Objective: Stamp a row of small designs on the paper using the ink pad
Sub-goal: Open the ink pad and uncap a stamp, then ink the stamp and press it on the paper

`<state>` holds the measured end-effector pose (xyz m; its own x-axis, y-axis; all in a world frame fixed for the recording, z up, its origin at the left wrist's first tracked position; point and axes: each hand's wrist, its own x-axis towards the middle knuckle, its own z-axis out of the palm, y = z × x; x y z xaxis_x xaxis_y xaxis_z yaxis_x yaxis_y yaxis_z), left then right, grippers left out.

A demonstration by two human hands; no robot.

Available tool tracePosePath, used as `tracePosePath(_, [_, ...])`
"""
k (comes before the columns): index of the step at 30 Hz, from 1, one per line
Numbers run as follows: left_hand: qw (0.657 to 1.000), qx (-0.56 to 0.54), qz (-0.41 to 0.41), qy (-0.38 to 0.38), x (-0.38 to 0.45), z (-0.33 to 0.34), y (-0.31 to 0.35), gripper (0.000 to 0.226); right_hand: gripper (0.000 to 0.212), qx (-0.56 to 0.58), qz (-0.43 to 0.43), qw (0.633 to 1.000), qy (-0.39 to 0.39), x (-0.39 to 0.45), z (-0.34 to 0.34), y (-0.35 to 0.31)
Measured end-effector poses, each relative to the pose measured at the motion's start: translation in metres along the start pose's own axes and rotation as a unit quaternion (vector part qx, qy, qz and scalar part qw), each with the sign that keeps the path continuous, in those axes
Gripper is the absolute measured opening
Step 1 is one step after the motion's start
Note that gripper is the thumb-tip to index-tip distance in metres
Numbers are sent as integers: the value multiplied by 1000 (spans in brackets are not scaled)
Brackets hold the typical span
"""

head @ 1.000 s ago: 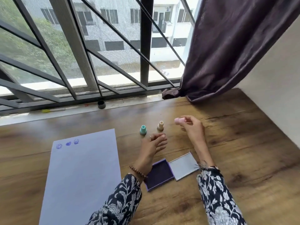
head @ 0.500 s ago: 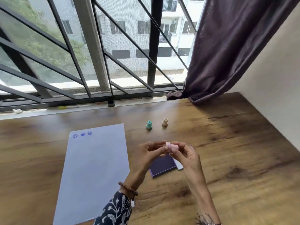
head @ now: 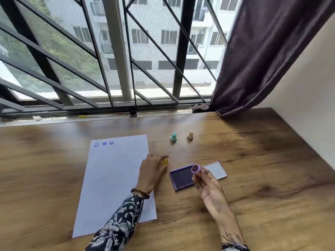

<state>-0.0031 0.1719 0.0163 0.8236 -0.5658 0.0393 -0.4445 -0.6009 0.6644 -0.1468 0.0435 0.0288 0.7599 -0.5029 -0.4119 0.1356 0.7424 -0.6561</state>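
A white sheet of paper point(head: 116, 178) lies on the wooden table with three small blue stamped designs point(head: 104, 143) in a row at its top left. The open purple ink pad point(head: 181, 177) sits right of the paper, its lid point(head: 216, 170) folded out beside it. My right hand point(head: 208, 189) holds a small stamp point(head: 195, 169) over the pad's right edge, its round purple face turned up toward me. My left hand point(head: 154, 171) rests at the paper's right edge, pinching a small yellow smiley cap point(head: 165, 162).
A teal stamp point(head: 173, 137) and a cream stamp point(head: 190, 134) stand upright on the table behind the pad. A window with black bars runs along the far edge, a dark curtain point(head: 262, 57) hangs at the right, and a white wall borders the table's right side.
My hands met over the pad and pulled the cap off the stamp. Now the left hand has moved left with the yellow cap and the right hand holds the uncapped stamp.
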Motion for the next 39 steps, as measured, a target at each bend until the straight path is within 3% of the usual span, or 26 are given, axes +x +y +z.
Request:
tracePosePath(3, [999,22,19,-13,-2,3,-6,38,14,-7,11,1000,9,2,-6,0])
tracePosePath(6, [998,13,56,-40,-12,7,-12,61,17,-30,22,999,20,5,-9,0])
tracePosePath(9, [990,74,85,-85,-25,14,-18,82,17,-55,18,998,20,7,-9,2])
tracePosePath(15, [987,92,92,-92,-27,23,-24,78,11,-246,-62,966,47,5,-2,7])
tracePosePath(18, [990,71,84,-84,-29,26,-26,76,7,-383,-85,915,97,1,5,5])
tracePosePath(23, [993,48,81,-72,-30,27,-26,74,11,-659,-137,732,101,-7,42,-19])
tracePosePath(27, [994,31,85,-64,-31,29,-29,73,14,-732,-264,621,94,-14,73,-34])
tracePosePath(29, [994,22,87,-60,-31,30,-30,73,14,-734,-306,596,112,-10,76,-29])
tracePosePath(34, [994,18,93,-48,-30,33,-33,73,18,-838,-130,527,50,7,51,21])
tracePosePath(38, [994,24,95,-54,-30,33,-33,74,15,-852,-147,500,50,16,46,27])
tracePosePath(39, [994,26,93,-60,-30,32,-32,74,15,-848,-145,508,51,19,44,26])
